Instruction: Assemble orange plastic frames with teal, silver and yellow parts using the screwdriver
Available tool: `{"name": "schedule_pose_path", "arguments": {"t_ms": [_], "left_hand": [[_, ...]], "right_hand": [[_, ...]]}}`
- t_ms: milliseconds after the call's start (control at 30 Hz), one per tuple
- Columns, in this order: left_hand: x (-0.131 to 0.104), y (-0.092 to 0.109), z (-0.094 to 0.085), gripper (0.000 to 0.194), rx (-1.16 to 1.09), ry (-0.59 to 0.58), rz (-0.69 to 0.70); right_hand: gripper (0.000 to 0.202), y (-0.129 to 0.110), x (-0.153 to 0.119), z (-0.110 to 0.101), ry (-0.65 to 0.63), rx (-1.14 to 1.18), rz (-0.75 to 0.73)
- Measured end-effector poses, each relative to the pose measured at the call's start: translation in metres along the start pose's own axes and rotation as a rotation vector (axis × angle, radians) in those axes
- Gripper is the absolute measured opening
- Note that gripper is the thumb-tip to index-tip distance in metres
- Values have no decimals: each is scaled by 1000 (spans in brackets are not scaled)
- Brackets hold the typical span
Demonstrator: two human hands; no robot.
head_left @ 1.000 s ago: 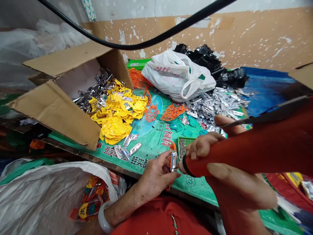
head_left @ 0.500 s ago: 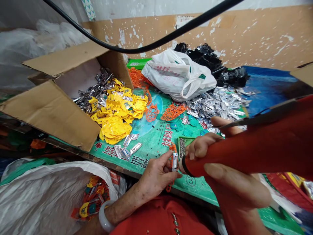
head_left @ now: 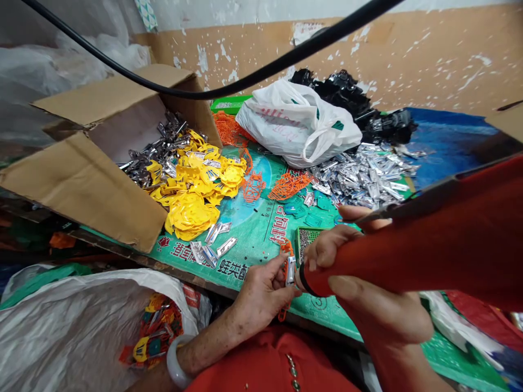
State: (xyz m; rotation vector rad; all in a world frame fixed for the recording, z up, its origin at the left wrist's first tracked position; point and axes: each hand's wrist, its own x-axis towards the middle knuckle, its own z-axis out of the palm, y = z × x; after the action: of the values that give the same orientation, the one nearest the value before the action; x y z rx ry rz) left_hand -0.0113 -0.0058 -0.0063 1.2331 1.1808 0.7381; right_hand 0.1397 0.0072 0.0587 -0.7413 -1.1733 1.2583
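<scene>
Over green sheeting (head_left: 249, 228), right hand (head_left: 392, 314) clenches red tool (head_left: 408, 256); slipping toward nine o'clock could jab left hand (head_left: 259, 291) pinching silver piece (head_left: 290, 270).

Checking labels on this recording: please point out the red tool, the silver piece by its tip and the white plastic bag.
Red tool (head_left: 412, 251), head view: middle of its body.
Silver piece (head_left: 290, 270), head view: its upturned face.
White plastic bag (head_left: 292, 130), head view: middle of its side.
</scene>
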Motion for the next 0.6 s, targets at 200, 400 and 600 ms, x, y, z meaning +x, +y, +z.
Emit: {"name": "schedule_pose_path", "arguments": {"t_ms": [200,400,600], "left_hand": [[1,-4,5,30,-47,54,16],[0,4,8,23,-124,66,16],[-1,9,7,24,-106,74,18]], "right_hand": [[47,1,-2,0,-51,-33,-54],[30,0,1,5,-88,-94,-45],[33,-2,0,10,-23,-138,-38]]}}
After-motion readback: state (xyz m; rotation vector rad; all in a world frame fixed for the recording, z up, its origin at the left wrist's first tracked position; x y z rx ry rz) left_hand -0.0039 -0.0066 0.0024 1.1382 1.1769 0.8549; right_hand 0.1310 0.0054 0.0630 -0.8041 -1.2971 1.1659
